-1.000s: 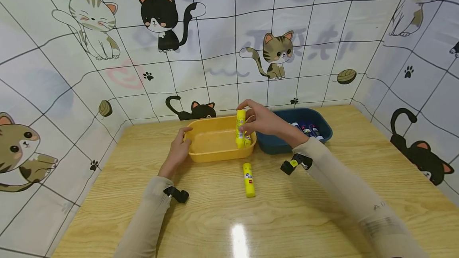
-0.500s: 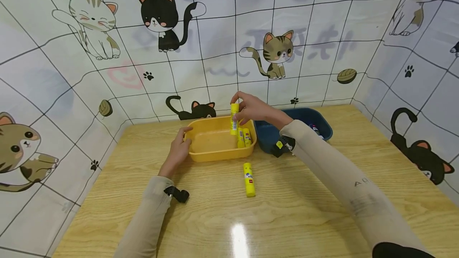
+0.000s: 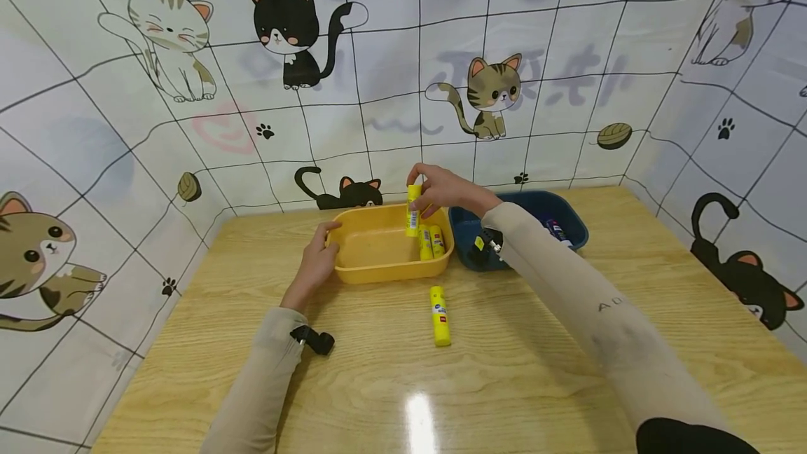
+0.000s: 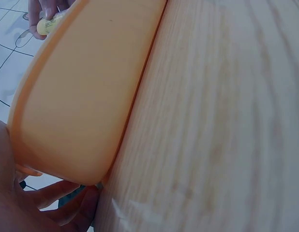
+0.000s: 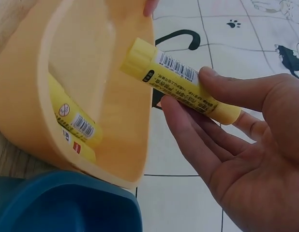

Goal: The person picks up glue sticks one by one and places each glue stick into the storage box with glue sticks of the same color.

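Observation:
Between thumb and fingers my right hand (image 3: pixel 446 190) pinches a yellow glue stick (image 3: pixel 412 210), held upright over the right part of a yellow bin (image 3: pixel 372 273). In the right wrist view its barcode label shows, and the glue stick (image 5: pixel 178 79) is clear of the bin wall. Two more yellow glue sticks (image 5: pixel 74 116) lean side by side inside the bin's right end. My left hand (image 3: pixel 318 261) grips the bin's left rim, thumb on top; in the left wrist view its fingers (image 4: pixel 67 208) curl beneath the rim. Another glue stick (image 3: pixel 440 316) lies on the table before the bin.
A dark blue bin (image 3: pixel 570 212) stands right beside the yellow one, with several dark blue and white tubes (image 3: pixel 556 230) in it, partly hidden by my right sleeve. A cat-patterned wall covering (image 3: pixel 391 90) rises behind the wooden table (image 3: pixel 378 370).
My right hand has lifted the glue stick up and slightly left, away from the two leaning in the bin, then stayed nearly still. My left hand keeps its grip on the rim.

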Motion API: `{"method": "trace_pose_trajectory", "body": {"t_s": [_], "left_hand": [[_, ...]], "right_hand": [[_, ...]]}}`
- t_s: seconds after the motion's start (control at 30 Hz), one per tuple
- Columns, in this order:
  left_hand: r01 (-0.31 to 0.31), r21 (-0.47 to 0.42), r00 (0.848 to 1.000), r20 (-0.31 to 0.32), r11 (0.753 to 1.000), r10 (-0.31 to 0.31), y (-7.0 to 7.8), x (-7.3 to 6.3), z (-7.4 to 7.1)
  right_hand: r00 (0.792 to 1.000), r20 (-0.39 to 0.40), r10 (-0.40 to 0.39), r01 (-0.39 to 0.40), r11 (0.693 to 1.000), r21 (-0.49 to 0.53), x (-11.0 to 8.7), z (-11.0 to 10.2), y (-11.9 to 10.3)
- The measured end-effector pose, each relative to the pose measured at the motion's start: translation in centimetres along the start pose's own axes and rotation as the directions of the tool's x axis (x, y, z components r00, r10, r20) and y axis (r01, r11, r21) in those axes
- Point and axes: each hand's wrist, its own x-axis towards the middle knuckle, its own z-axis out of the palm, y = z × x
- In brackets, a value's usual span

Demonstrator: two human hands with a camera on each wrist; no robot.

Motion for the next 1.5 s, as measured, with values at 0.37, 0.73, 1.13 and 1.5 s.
{"method": "trace_pose_trajectory", "body": {"t_s": [0.37,0.73,1.13,1.5], "left_hand": [[-0.005,0.006,1.000,0.003,1.000,0.005,0.0,-0.1,0.0],[0.005,-0.004,1.000,-0.002,1.000,-0.005,0.0,-0.1,0.0],[-0.002,-0.002,1.000,-0.009,1.000,0.002,0.0,-0.1,0.0],[0.009,-0.005,1.000,-0.004,1.000,-0.009,0.4,-0.2,-0.1]], "right_hand": [[0.996,0.040,0.078,-0.076,0.995,-0.057,1.9,0.4,0.7],[0.979,0.100,0.178,-0.157,0.969,-0.190,2.9,1.2,1.1],[0.972,0.083,0.219,-0.192,0.949,-0.251,3.4,2.8,1.6],[0.979,0.042,0.201,-0.182,0.944,-0.275,3.3,3.2,2.1]]}}
